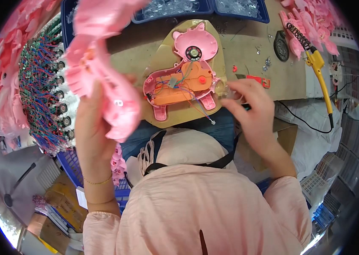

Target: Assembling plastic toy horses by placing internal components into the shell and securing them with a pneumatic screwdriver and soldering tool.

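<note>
My left hand (92, 117) grips a pink plastic shell half (122, 100), raised left of the work board and blurred by motion. On the tan board (162, 51) lies the matching pink animal-shaped toy shell (182, 42), its inside facing up. It holds an orange housing (198, 80), a round speaker (193, 53) in the head part, and thin wires. A loose wire ends in a white connector (213, 122) near the board's front edge. At the shell's right side my right hand (253, 108) has thumb and forefinger curled around a small clear plastic piece (221, 88), partly hidden.
Blue trays of clear parts (173, 9) stand at the back. Wired speakers (43, 89) are heaped at left. A yellow soldering iron (320, 70) in a coil holder, a black oval object (281, 45), small metal bits and pink parts (311, 21) are on the right.
</note>
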### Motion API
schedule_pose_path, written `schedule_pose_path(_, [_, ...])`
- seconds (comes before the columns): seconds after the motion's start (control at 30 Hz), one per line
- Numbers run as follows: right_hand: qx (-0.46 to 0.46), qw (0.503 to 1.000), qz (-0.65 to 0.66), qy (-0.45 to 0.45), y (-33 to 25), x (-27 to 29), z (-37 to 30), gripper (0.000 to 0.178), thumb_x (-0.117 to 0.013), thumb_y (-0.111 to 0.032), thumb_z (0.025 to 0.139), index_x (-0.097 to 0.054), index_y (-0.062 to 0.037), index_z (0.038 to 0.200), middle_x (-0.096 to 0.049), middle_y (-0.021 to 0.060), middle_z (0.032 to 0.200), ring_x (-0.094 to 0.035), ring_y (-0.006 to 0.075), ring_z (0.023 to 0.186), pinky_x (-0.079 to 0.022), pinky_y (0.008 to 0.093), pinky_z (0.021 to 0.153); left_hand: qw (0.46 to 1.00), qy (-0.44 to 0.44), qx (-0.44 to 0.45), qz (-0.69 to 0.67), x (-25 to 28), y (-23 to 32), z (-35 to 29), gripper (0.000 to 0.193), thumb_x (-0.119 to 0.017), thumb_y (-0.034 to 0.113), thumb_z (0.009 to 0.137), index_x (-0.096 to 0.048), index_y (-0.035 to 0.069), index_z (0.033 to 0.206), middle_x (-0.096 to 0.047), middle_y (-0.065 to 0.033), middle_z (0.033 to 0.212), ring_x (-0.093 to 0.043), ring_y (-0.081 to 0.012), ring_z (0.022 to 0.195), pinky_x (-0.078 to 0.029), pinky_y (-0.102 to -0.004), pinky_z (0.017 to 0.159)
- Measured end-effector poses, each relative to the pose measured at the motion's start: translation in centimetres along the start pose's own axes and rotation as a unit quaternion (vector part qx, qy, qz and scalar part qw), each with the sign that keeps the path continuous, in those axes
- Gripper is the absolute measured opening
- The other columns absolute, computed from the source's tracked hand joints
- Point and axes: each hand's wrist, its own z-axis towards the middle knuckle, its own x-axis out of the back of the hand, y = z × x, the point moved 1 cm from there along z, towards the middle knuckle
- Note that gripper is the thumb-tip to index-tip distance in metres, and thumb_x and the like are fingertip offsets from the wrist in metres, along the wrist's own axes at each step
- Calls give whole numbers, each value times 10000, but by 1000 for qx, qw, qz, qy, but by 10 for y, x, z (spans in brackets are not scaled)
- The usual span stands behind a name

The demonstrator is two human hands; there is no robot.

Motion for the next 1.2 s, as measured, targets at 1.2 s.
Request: schedule_pose_path(1.2, [427, 886, -149, -101, -17, 3, 31, 231, -713, -70, 652, -657, -97, 875, -589, 53, 1058, -553, 176, 821, -429, 310, 600, 984, 129, 35, 117, 6, 0, 1, 376, -426, 255, 957, -476, -56, 1164, -611, -188, 1028, -631, -178, 856, -521, -282, 745])
